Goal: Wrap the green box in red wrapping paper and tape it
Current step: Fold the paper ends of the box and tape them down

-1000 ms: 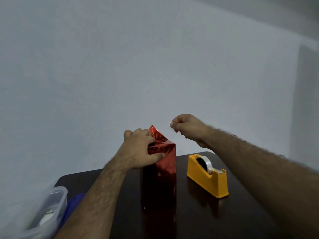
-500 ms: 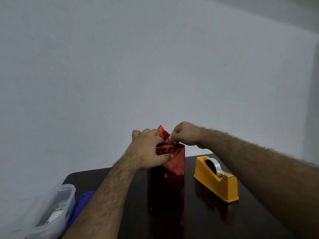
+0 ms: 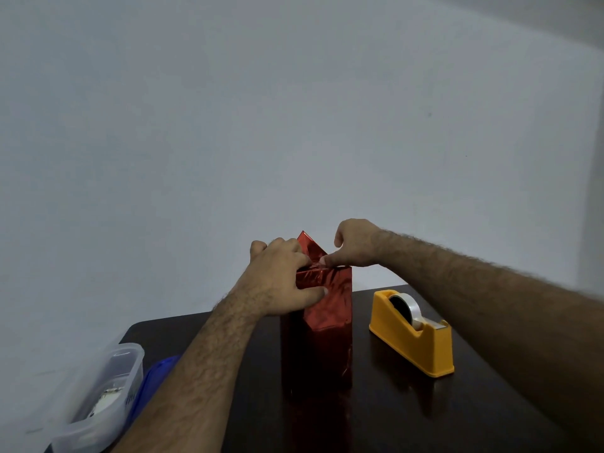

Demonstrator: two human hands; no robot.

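The right hand (image 3: pixel 354 248) has come in from the air to the top of the wrapped box (image 3: pixel 322 325), which stands upright mid-table (image 3: pixel 392 420), left of the tape dispenser (image 3: pixel 413 333). Its fingertips press down at the folded top, probably on a tape strip, too faint to confirm. Rub it flat along the seam. The left hand (image 3: pixel 282 277) grips the paper (image 3: pixel 309 248), thumb on the front face.

Upright red-wrapped box (image 3: pixel 318 325) mid-table, both forearms converging over its top. Yellow tape dispenser (image 3: pixel 412 333) just right of it, narrow dark tabletop (image 3: pixel 376 403) gap between. Clear plastic container (image 3: pixel 104 397) and blue lid (image 3: pixel 153 380) crowding the left edge.
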